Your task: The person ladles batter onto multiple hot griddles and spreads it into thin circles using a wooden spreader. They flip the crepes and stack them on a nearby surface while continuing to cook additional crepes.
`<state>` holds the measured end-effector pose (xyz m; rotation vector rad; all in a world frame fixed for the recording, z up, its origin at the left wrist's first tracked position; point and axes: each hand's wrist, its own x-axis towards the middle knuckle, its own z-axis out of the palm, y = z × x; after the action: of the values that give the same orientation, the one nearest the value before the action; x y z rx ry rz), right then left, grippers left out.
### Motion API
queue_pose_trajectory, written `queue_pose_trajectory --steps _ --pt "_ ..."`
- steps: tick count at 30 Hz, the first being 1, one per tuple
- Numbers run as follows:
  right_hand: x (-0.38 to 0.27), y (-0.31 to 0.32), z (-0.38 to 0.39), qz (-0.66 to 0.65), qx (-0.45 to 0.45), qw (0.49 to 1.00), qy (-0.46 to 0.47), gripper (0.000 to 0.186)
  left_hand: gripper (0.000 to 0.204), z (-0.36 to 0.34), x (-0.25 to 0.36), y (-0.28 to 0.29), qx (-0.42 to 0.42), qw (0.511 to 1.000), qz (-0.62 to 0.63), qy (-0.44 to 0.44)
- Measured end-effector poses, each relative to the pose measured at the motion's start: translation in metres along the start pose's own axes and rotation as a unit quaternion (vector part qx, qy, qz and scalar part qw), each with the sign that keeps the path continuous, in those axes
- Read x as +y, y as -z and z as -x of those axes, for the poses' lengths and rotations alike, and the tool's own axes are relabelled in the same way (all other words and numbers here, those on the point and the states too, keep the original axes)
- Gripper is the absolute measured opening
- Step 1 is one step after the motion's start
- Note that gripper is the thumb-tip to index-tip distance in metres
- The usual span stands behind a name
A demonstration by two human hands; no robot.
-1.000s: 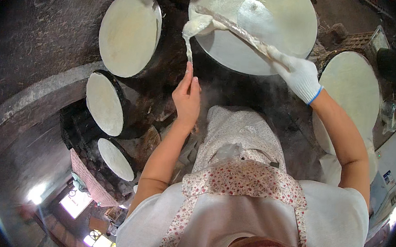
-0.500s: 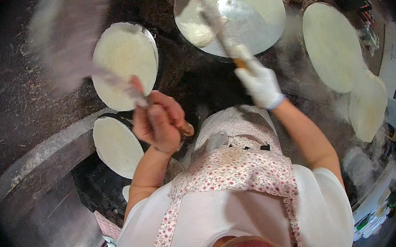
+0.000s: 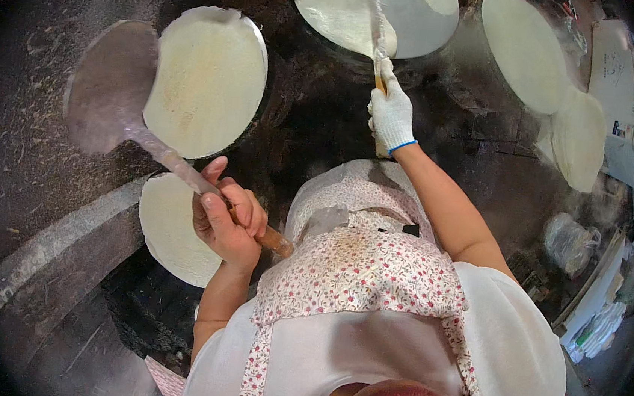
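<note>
My bare left hand (image 3: 232,224) grips the wooden handle of a large metal spatula (image 3: 111,89) with a broad rounded blade. That blade is beside the left edge of a round pale flatbread (image 3: 206,86). My right hand (image 3: 392,114), in a white knitted glove with a blue cuff, is closed round the wooden handle of a long, narrow scraper (image 3: 377,22). The scraper is coated with pale batter and crosses a round griddle (image 3: 425,38) at the far side. Wet batter (image 3: 330,7) covers the griddle's left part; bare metal shows right of the scraper.
Another pale round (image 3: 174,231) lies nearer, partly behind my left hand. At right, a large pale round (image 3: 524,50) meets folded, overlapping sheets (image 3: 578,138). A white box (image 3: 616,96) and a clear plastic bag (image 3: 569,243) stand at the right. Steam hangs about.
The spatula has slowed from a blurred swing and sits lower, beside the left flatbread. My right hand has moved left and away from me, and the scraper now points nearly straight ahead.
</note>
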<state>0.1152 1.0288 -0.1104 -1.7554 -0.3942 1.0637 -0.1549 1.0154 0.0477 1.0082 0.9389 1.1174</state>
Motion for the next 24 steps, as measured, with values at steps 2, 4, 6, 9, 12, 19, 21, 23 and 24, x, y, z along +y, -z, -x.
queue_pose_trajectory --steps 2,4,6,9,12,19,21,23,24 --pt "0.002 -0.023 -0.003 -0.040 0.005 0.999 0.034 0.063 0.050 0.006 -0.001 0.006 -0.011 1.000 0.006 0.009" --pt "0.001 -0.067 -0.020 0.040 -0.017 0.996 0.073 0.062 0.046 0.011 -0.007 0.011 -0.016 1.000 0.009 0.008" --pt "-0.002 -0.098 -0.042 0.232 -0.041 0.966 0.104 0.062 0.044 0.012 -0.010 0.011 -0.024 1.000 -0.011 0.016" --pt "0.029 -0.044 -0.055 0.216 0.018 0.967 0.137 0.055 0.038 0.014 -0.016 0.018 -0.045 0.998 -0.012 0.039" --pt "-0.007 0.017 -0.011 0.091 0.017 0.996 0.018 0.062 0.036 0.014 -0.016 0.020 -0.041 0.995 -0.020 0.085" --pt "0.040 -0.026 -0.022 0.151 -0.060 0.969 0.184 0.058 0.032 0.008 -0.029 0.000 -0.087 0.986 -0.075 0.121" --pt "0.067 0.009 -0.016 0.145 -0.023 0.972 0.185 0.056 0.030 0.008 -0.037 0.001 -0.097 0.983 -0.088 0.129" --pt "0.045 0.061 0.004 0.049 0.004 0.996 0.069 0.056 0.029 0.011 -0.042 -0.004 -0.089 0.980 -0.115 0.134" --pt "0.032 0.080 0.011 0.026 0.007 0.999 0.035 0.055 0.026 0.013 -0.040 -0.011 -0.074 0.980 -0.102 0.153"
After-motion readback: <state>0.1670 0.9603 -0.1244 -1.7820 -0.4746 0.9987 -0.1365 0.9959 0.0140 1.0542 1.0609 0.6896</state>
